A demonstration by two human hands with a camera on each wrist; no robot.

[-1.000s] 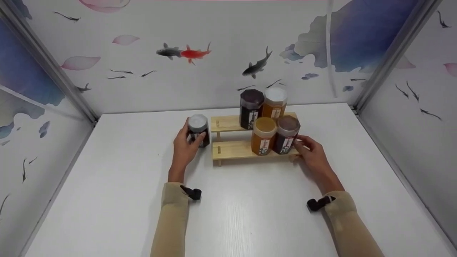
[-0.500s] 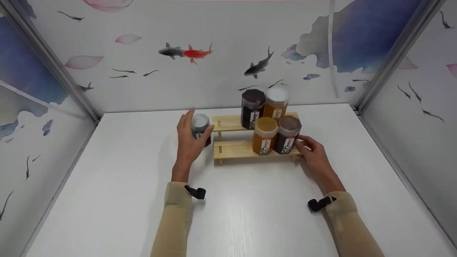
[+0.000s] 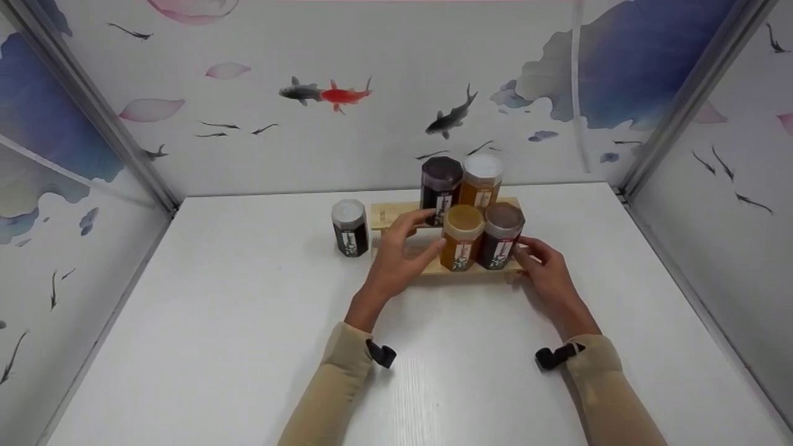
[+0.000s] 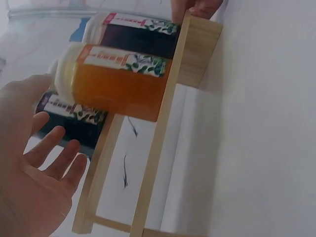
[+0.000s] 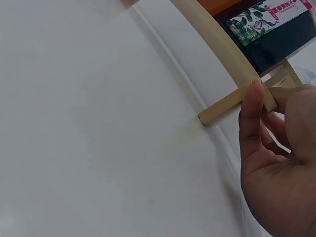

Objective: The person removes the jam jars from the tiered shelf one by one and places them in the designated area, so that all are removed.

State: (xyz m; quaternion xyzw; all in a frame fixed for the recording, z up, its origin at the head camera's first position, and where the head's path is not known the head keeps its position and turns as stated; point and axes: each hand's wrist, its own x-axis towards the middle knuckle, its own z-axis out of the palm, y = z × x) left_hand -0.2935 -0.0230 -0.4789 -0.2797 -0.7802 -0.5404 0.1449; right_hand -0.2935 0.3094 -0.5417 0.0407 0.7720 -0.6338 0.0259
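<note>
A two-step wooden rack (image 3: 385,212) carries jars on both steps. An amber jar (image 3: 463,238) and a dark jar (image 3: 500,238) share the front step. Behind them stand another dark jar (image 3: 441,183) and an amber jar with a white lid (image 3: 482,179). My left hand (image 3: 393,263) is just left of the front amber jar, fingers spread; in the left wrist view its palm (image 4: 39,192) holds nothing. With my right hand (image 3: 548,272) I pinch the right end of the front step, thumb (image 5: 253,111) on its edge in the right wrist view.
A dark jar with a pale lid (image 3: 350,230) stands on the white table (image 3: 204,322), just left of the rack. White walls with painted fish (image 3: 344,95) enclose the table at the back and sides.
My left hand has let go of the dark jar left of the rack and moved right, to the front amber jar. The right hand has kept its pinch on the rack.
</note>
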